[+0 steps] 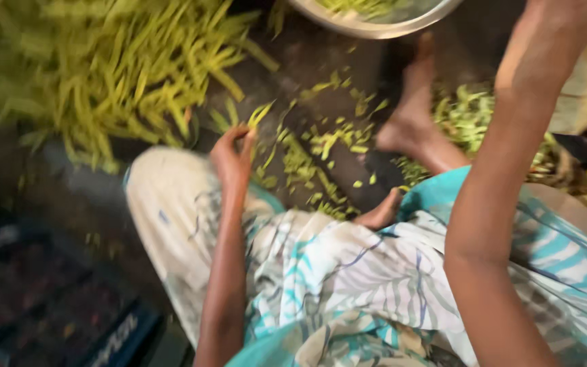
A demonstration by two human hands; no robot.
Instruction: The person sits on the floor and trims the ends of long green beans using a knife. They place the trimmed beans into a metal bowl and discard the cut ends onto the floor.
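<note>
Left hand [232,155] grips green beans [258,115]; metal bowl [375,26] holds cut pieces.

The bowl [375,26] at the top centre of the frame is metal, its rim smooth with a dull shine. The bean pods [117,68] heaped at the upper left look waxy and smooth, and the cut scraps [321,156] in the middle look the same. The floor [307,54] beneath them is dark, matt and rough. The garment [348,285] across the lower centre is thin printed cloth, soft, creased and matt. The crate [49,312] at the lower left looks like dark plastic, faintly glossy.
</note>
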